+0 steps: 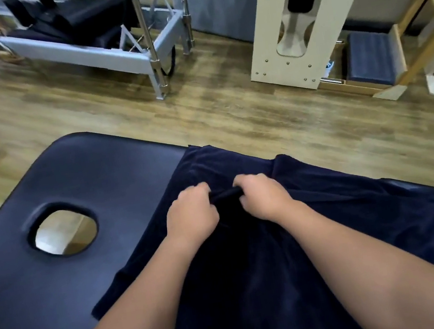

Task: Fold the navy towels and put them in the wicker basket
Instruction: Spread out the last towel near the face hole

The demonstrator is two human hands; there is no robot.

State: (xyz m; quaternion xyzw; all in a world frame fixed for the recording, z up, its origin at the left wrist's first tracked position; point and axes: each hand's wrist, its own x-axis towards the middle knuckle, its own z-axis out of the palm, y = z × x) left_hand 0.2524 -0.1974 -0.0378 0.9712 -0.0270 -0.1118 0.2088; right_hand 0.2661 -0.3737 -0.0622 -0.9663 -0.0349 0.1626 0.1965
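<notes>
With the left hand (191, 216) and right hand (264, 200) both pinching one bunched ridge of the navy towel (255, 272) (apparently mid-cloth, dark fabric obscuring edges), a lift risks skewed folds.

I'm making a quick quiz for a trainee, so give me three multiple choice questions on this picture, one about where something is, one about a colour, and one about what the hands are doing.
1. Where does the navy towel lie?
A. On the padded table
B. On the floor
C. In a basket

2. What colour is the padded table?
A. Red
B. White
C. Dark blue

3. What are the hands doing?
A. Both hang idle
B. Both grip a bunch of towel
C. One points at the floor

Answers:
1 A, the towel is spread over the table's right part, beside the face hole.
2 C, its bare surface is dark blue.
3 B, the left hand and right hand curl round a raised fold of cloth between them.
</notes>
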